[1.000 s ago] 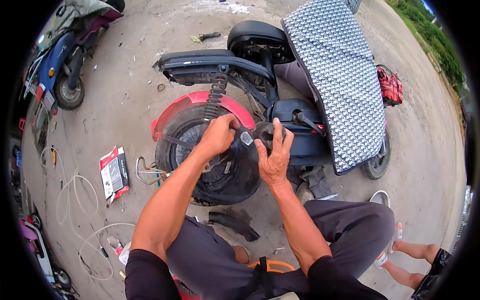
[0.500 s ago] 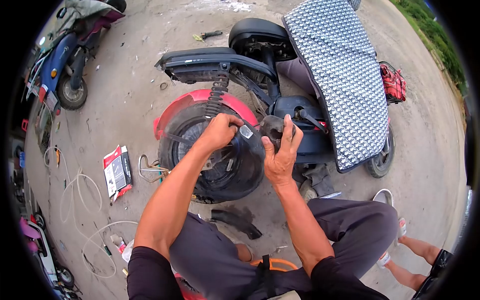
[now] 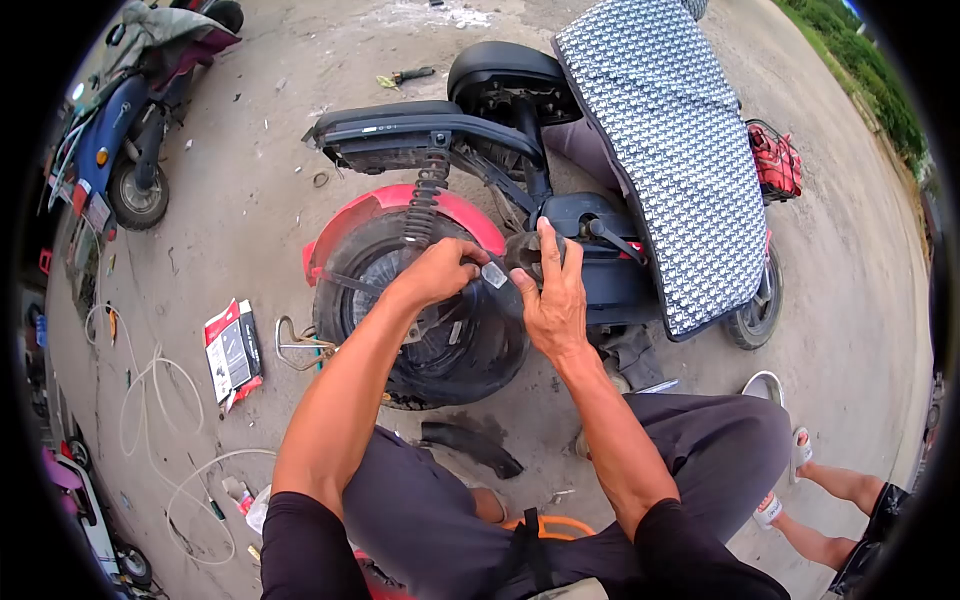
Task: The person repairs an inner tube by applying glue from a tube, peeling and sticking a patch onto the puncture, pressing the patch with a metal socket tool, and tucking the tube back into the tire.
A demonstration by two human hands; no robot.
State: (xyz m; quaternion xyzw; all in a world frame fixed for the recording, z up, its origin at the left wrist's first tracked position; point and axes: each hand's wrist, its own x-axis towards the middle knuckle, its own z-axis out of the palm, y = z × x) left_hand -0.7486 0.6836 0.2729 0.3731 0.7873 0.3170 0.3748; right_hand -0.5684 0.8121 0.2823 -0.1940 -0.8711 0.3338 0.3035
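Note:
A scooter lies on its side, its rear wheel (image 3: pixel 470 370) facing me under a red fender (image 3: pixel 345 225). From the wheel a black inner tube with a pale patch (image 3: pixel 494 274) is pulled up. My left hand (image 3: pixel 440 272) pinches the tube just left of the patch. On the other side my right hand (image 3: pixel 552 300) is closed around a dark, rounded object (image 3: pixel 524 254), which touches the tube beside the patch. A coil spring (image 3: pixel 426 200) stands above my left hand.
A patterned cover (image 3: pixel 670 170) drapes the scooter's front. At left are a red and white packet (image 3: pixel 233 350), a metal stand (image 3: pixel 298 345), a looped hose (image 3: pixel 160 365) and a blue scooter (image 3: pixel 120 125). A black rubber piece (image 3: pixel 470 448) lies below the wheel. Another person's legs (image 3: pixel 825 510) show at lower right.
My right hand has tipped the dark object and brought it closer against the tube beside the patch. My left hand keeps its pinch. The view has shifted slightly.

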